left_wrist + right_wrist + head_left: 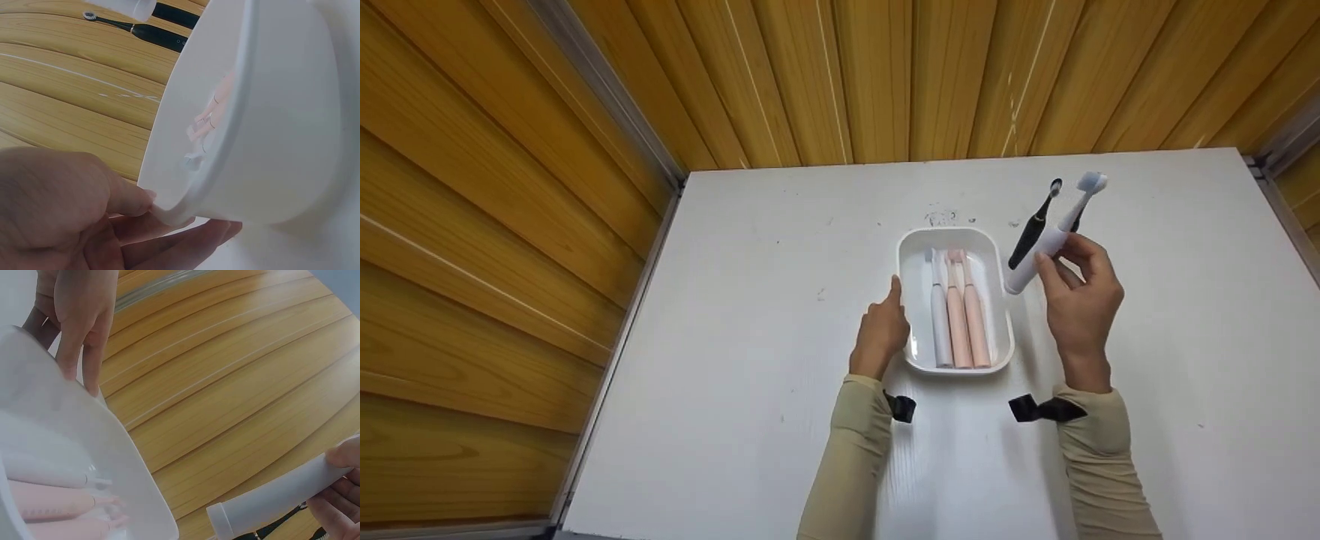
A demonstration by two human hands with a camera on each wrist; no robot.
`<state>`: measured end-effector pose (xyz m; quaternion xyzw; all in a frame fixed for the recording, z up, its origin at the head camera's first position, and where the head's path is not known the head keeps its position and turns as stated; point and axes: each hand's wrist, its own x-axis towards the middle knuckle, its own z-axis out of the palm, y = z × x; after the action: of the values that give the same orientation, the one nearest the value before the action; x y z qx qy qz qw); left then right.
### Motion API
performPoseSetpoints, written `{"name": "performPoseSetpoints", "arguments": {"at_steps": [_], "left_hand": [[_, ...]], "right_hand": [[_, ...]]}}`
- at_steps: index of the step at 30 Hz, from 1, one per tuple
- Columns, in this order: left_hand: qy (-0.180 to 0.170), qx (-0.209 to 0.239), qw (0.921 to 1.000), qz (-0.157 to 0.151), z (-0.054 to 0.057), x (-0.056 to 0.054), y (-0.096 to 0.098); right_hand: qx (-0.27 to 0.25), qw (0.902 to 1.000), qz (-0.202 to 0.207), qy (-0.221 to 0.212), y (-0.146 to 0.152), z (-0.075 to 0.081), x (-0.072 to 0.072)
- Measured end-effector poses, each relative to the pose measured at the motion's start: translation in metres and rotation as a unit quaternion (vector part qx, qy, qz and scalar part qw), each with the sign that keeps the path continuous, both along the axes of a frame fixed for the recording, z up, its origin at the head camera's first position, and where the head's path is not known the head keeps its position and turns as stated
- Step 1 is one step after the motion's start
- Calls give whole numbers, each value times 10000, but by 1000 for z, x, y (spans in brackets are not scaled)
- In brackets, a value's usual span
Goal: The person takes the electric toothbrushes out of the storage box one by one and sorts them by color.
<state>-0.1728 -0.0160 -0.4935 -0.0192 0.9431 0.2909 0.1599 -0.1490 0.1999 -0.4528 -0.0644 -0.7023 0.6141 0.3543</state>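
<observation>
In the head view, my right hand [1081, 300] pinches a white electric toothbrush [1048, 246] by its handle. The brush is tilted, its pale blue bristles pointing up and away, and its lower end is beside the tray's right rim. My left hand [881, 330] is at the left side of a white plastic tray [916, 352]; in the left wrist view, thumb and fingers grip its wall near a corner. Inside the tray, side by side, lie another white toothbrush [941, 326] and two pink toothbrushes [958, 326], heads toward the far end.
Behind the held brush are a black electric toothbrush [1027, 238] and part of another, mostly hidden by it. Everything is on a white table [750, 300] with wood-patterned panels [870, 82] at its back and left.
</observation>
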Motion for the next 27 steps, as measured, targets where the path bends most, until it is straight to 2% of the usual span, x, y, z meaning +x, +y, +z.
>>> {"name": "performPoseSetpoints", "arguments": {"at_steps": [8,17,27], "left_hand": [[-53,41,10000,52,0,0,0],[99,-167,9998,-82,-1,0,1],[9,-64,10000,-13,1,2,0]], "right_hand": [[-153,9995,-287,-24,13,-23,-4],[86,9992,-332,-204,21,-55,-9],[129,9985,-358,-390,23,-72,-12]]}}
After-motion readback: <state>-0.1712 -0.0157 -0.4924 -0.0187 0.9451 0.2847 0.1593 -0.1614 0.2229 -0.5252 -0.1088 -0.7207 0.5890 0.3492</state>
